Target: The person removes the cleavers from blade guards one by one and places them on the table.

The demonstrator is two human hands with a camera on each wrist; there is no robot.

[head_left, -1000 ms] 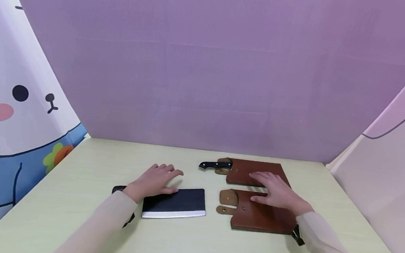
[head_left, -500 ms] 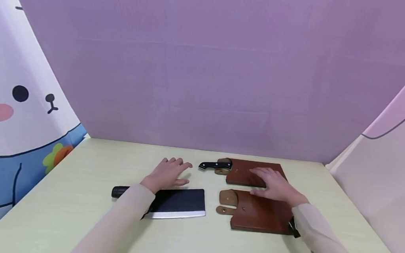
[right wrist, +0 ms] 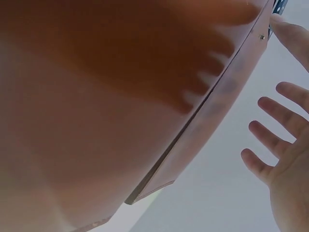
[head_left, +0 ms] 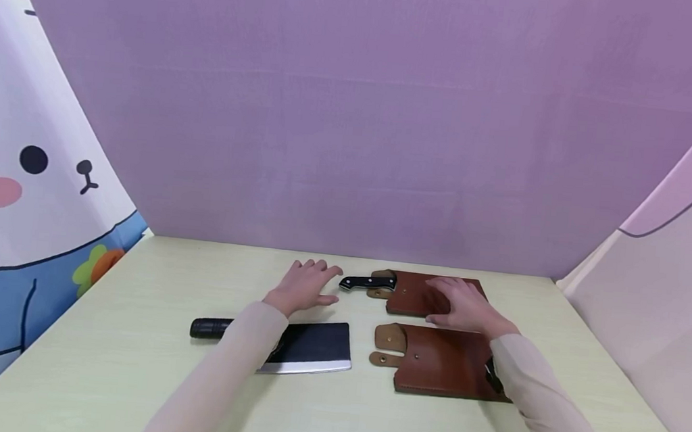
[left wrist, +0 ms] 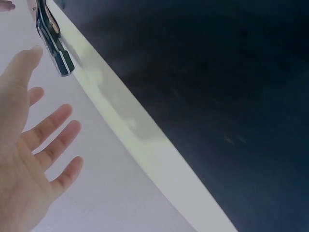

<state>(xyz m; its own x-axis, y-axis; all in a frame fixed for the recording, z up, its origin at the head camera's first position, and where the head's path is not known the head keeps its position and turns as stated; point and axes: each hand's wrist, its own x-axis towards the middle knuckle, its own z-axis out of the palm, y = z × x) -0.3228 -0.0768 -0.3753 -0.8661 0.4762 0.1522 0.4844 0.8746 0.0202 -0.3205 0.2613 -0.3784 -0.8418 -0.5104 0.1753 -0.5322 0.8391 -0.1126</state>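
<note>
Has the left hand [head_left: 304,287], empty with fingers loosely spread, nearer the black knife handle [head_left: 368,283], just right of those fingers, aligned left to right, projecting from the far sheath [head_left: 415,295] on the worktop [head_left: 243,276]. Has the right hand [head_left: 465,308], likewise spread and empty, above that sheath.

Beyond the left hand [head_left: 304,287] and right hand [head_left: 465,308] rises a purple wall [head_left: 353,122], faintly creased. Left of the left hand stands a cartoon wall [head_left: 61,119]; right of the right hand, a pale wall [head_left: 676,289], pink above. Beneath both spreads a light table [head_left: 354,423], softly shadowed.
</note>
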